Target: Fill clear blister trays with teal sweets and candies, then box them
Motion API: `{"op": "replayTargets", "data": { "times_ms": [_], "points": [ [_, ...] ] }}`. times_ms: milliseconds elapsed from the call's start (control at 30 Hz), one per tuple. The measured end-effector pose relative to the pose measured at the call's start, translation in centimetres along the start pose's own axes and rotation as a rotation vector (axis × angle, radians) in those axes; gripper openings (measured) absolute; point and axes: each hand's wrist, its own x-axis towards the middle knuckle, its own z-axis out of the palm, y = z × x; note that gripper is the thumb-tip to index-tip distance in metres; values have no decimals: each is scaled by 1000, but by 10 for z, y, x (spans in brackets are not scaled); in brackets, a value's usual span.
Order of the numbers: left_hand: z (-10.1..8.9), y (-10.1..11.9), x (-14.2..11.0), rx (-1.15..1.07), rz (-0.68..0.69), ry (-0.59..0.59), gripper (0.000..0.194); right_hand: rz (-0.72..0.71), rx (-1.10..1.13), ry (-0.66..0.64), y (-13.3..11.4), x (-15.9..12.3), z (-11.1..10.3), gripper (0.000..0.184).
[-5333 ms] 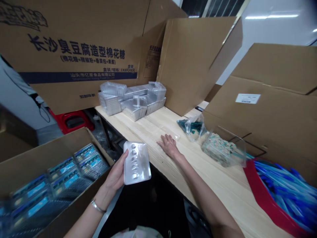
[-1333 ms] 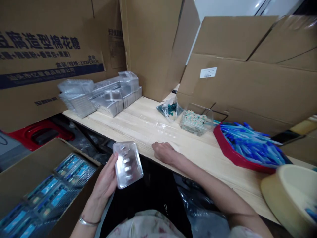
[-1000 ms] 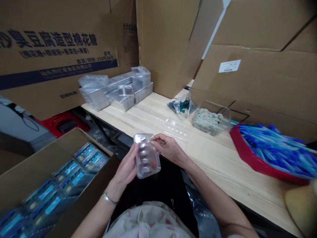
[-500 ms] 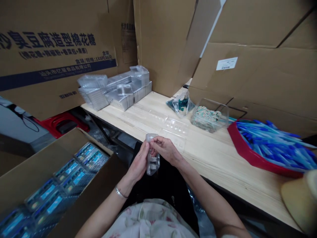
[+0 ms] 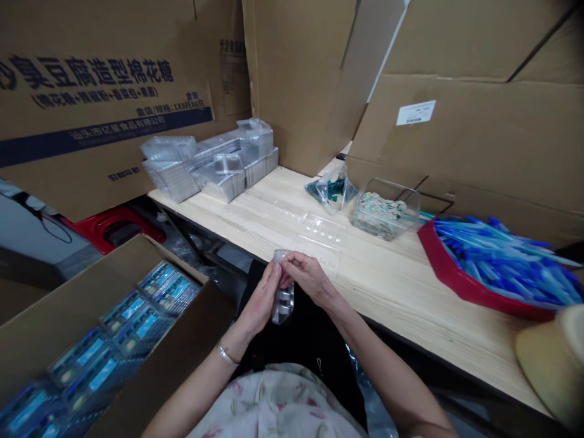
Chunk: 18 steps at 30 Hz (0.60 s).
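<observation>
A clear plastic blister tray [image 5: 283, 298] stands on edge over my lap, just in front of the wooden table [image 5: 410, 298]. My left hand [image 5: 261, 297] grips its left side, fingers closed along the edge. My right hand [image 5: 308, 278] pinches its top corner from the right. Another clear tray [image 5: 322, 238] lies flat on the table just beyond my hands.
Stacks of clear trays [image 5: 214, 161] sit at the table's far left. A bag of green parts [image 5: 332, 190], a clear tub of small pieces [image 5: 384, 210] and a red tray of blue pens [image 5: 497, 261] line the right. An open carton of packed blue items [image 5: 114, 328] stands at my left.
My right hand left the table and joined my left on the tray. The tray turned from flat-facing to edge-on and sank slightly toward my lap.
</observation>
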Motion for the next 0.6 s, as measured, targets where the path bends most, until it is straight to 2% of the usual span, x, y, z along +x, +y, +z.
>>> {"op": "replayTargets", "data": {
  "times_ms": [467,600],
  "points": [
    [-3,0,-1,-7,-3,-21,44,-6,9,-3,3,0,1,22],
    [-3,1,-1,-11,3,-4,42,-19,18,31,5,-1,1,22]
  ]
}}
